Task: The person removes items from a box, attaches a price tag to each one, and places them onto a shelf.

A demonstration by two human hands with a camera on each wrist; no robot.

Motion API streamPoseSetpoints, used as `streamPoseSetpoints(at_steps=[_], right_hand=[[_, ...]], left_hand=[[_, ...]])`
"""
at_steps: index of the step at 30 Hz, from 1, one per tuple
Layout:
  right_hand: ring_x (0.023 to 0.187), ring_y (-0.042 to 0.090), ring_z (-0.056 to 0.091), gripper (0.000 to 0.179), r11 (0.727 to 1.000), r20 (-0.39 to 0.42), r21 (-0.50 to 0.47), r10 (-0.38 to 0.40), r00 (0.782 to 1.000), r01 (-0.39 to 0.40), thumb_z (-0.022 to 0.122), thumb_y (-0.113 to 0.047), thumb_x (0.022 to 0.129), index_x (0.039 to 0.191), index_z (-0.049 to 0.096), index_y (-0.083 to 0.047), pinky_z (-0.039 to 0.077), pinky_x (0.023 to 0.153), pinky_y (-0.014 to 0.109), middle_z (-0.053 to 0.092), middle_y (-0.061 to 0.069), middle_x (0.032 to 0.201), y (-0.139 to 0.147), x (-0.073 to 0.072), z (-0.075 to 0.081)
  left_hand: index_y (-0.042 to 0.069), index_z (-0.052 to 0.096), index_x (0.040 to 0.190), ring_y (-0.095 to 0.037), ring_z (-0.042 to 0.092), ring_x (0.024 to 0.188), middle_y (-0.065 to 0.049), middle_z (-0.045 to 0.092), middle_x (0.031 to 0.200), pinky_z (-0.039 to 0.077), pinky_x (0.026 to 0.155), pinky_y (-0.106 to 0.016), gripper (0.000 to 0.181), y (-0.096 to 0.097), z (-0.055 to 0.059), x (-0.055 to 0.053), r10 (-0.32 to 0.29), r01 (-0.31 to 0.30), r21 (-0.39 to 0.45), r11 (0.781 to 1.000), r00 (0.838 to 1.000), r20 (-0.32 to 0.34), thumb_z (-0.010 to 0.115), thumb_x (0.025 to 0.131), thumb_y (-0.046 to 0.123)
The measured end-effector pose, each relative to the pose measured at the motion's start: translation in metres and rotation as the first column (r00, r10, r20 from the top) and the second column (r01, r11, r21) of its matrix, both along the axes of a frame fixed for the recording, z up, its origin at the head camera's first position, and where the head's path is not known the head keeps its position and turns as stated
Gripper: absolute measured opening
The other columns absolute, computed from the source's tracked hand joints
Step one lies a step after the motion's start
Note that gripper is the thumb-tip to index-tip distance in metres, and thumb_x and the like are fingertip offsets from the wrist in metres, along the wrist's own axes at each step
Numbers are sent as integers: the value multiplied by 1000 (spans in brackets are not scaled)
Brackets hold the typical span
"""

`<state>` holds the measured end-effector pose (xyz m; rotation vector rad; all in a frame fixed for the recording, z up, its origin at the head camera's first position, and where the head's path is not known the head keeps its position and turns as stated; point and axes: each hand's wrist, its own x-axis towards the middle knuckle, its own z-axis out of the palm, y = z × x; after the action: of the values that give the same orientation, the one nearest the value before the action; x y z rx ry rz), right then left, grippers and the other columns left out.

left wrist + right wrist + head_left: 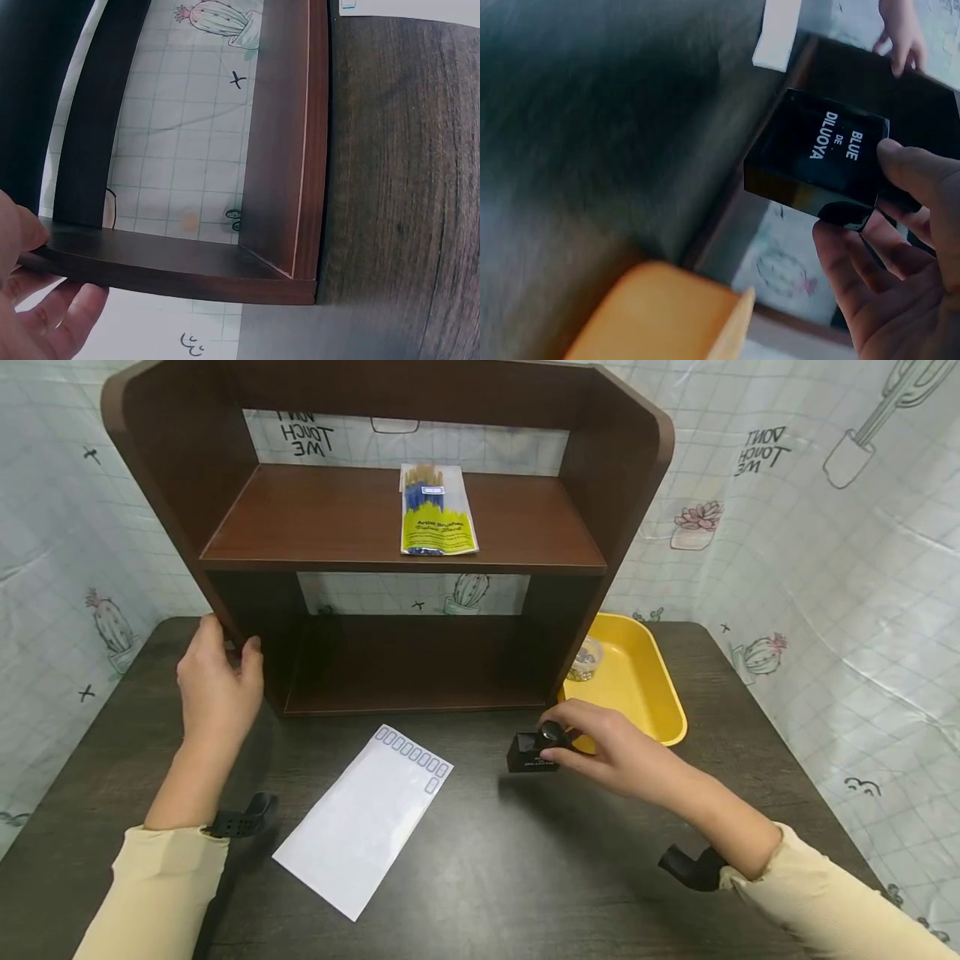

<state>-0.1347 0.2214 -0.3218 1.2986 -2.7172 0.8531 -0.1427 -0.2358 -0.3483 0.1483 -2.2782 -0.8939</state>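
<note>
A black perfume bottle (528, 756) with a round dark cap is in my right hand (611, 747), gripped by thumb and fingers at its cap end. White lettering reading "BLUE DE DILUOYA" shows on the bottle (817, 150) in the right wrist view. That hand is over the table, just in front of the shelf's lower right corner. My left hand (221, 685) holds the left side panel of the dark brown two-tier shelf (315, 518). In the left wrist view, the thumb lies on one face of the panel (172, 277) and the fingers on the other.
A pack of artist brushes (438, 518) leans on the upper tier. Beside the shelf's right side stands a yellow tray (663, 710) with a small clear tub (583, 662) in it. A white sheet with printed boxes (360, 827) lies slanted on the dark table (465, 877).
</note>
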Motion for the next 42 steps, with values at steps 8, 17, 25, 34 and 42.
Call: streamPoseSetpoints(at_steps=[8, 17, 25, 34, 42], right_hand=[[86, 6, 58, 28, 994, 118, 105, -14, 993, 2, 77, -23, 97, 121, 65, -15, 57, 76, 27, 65, -8, 108, -31, 8, -16], [92, 11, 61, 25, 995, 90, 95, 8, 996, -16, 76, -23, 97, 119, 66, -15, 58, 84, 35, 66, -6, 108, -42, 4, -31], [95, 13, 62, 26, 994, 87, 109, 2, 996, -11, 77, -23, 97, 119, 66, -13, 56, 88, 33, 67, -5, 107, -48, 3, -35], [96, 14, 63, 29, 993, 85, 119, -33, 996, 23, 78, -22, 96, 120, 66, -11, 56, 89, 34, 66, -4, 106, -50, 6, -35], [96, 17, 65, 30, 994, 118, 104, -43, 992, 31, 78, -19, 96, 121, 65, -9, 59, 89, 39, 67, -1, 107, -46, 9, -34]], left_hand=[[-9, 57, 122, -46, 67, 100, -26, 65, 114, 40, 76, -26, 28, -1, -2, 3, 20, -20, 19, 1000, 1000, -1, 57, 104, 12], [-10, 56, 123, -47, 67, 101, -28, 64, 114, 38, 76, -22, 28, -2, -1, 5, 19, -19, 12, 1000, 1000, 16, 55, 104, 12], [-9, 55, 126, -45, 65, 100, -28, 64, 119, 35, 74, -18, 31, -3, 0, 9, 13, -14, 15, 1000, 998, 56, 55, 105, 14], [-10, 62, 116, -38, 67, 81, -27, 68, 98, 37, 58, -14, 38, -1, 4, 35, 79, -56, -86, 995, 952, 297, 55, 108, 27], [-9, 65, 110, -30, 62, 71, -18, 66, 85, 50, 57, -42, 38, 36, -3, 46, -146, 272, -139, 952, 803, 578, 64, 103, 28]])
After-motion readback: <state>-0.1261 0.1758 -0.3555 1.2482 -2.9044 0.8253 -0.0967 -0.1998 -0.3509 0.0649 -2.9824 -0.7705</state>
